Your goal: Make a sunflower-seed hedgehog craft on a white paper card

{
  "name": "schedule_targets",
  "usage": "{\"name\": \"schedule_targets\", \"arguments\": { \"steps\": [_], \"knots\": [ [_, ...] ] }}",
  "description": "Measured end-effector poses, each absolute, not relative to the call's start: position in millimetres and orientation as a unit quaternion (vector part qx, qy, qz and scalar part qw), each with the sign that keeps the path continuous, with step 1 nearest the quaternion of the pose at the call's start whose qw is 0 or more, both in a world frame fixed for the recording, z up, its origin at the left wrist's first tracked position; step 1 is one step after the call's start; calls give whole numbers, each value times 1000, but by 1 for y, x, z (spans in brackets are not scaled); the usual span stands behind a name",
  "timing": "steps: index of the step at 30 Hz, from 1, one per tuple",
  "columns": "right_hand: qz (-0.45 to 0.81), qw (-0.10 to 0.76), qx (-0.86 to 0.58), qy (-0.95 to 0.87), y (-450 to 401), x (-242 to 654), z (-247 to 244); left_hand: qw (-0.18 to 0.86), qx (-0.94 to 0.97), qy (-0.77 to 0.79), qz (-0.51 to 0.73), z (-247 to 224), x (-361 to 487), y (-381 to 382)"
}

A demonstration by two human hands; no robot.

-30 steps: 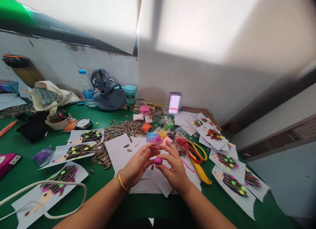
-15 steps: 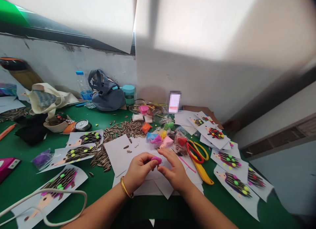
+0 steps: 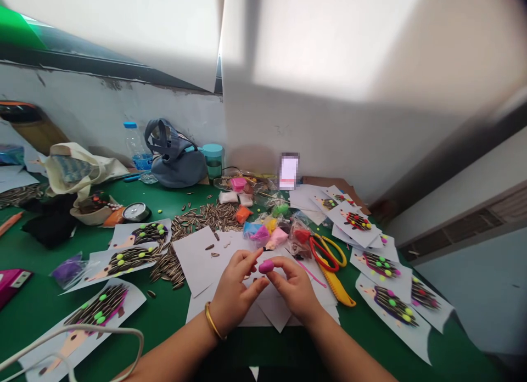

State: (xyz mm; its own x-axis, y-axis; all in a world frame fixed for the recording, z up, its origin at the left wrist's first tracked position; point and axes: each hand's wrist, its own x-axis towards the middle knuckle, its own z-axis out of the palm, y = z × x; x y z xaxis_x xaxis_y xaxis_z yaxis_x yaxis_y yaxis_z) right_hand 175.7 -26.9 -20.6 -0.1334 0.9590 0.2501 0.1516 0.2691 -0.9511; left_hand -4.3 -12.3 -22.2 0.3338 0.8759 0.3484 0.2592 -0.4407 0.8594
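Note:
A small magenta lump of modelling clay (image 3: 265,266) is pinched between the thumb and fingers of my right hand (image 3: 291,287). Just left of it, my left hand (image 3: 239,286) has its thumb and index finger apart, with a gold bangle on the wrist; nothing shows between those fingers. Both hands hover over white paper sheets (image 3: 197,261). Beyond them lie bagged clay pieces, among them a pink one (image 3: 277,237) and a red one (image 3: 302,235).
Sunflower seeds (image 3: 214,214) are heaped behind the paper. Red-handled scissors (image 3: 323,253) and a yellow cutter (image 3: 340,287) lie to the right. Seed-covered hedgehog pictures (image 3: 393,305) flank both sides. A white cable (image 3: 140,338) crosses the front left; a phone (image 3: 289,170) leans on the wall.
The magenta clay has passed from my left hand's fingers to my right hand's. My left fingers have come apart, and the right ones have closed.

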Motion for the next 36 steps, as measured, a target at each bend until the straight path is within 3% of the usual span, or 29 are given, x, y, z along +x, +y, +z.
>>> {"name": "schedule_targets", "arguments": {
  "steps": [6,19,28,36],
  "knots": [
    [297,452,-461,-704,-29,173,-21,397,712,394,424,-23,-2,-7],
    [342,436,-440,-707,-28,173,-18,448,670,374,459,-20,-3,-8],
    [236,400,-478,-745,-31,173,-22,434,685,391,435,-18,0,-7],
    [336,428,-479,-688,-30,174,-24,457,649,381,474,-17,-2,-5]
  ]
}}
